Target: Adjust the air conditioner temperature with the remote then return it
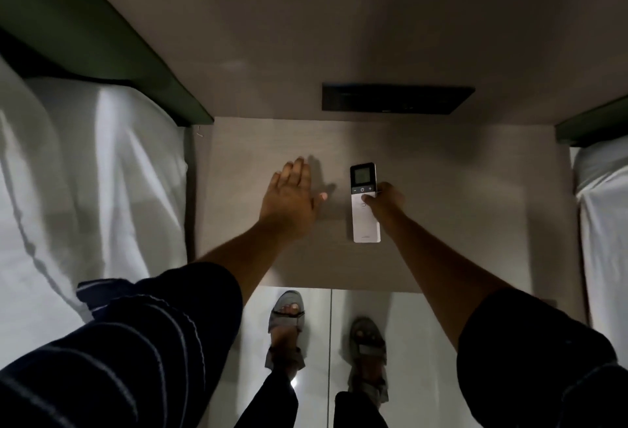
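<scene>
Two bare hands reach over a pale wood bedside table (258,257) in the head view. The right hand (385,201) grips a white air-conditioner remote (364,203) from its right side, thumb laid across the front just under the button row and fingers wrapped around the edge. The remote lies lengthwise on the tabletop, screen end pointing toward the wall, its small dark display and the minus, power and plus buttons facing up; whether it rests fully on the wood or is slightly lifted cannot be told. The left hand (290,195) is spread flat, palm down, fingers together and thumb out, on the table just left of the remote, holding nothing. A dark rectangular panel (396,98) sits on the wall behind the table. White bedding (85,172) flanks the table on the left. Below the table edge, two feet in grey strap sandals (285,312) stand on a glossy floor.
</scene>
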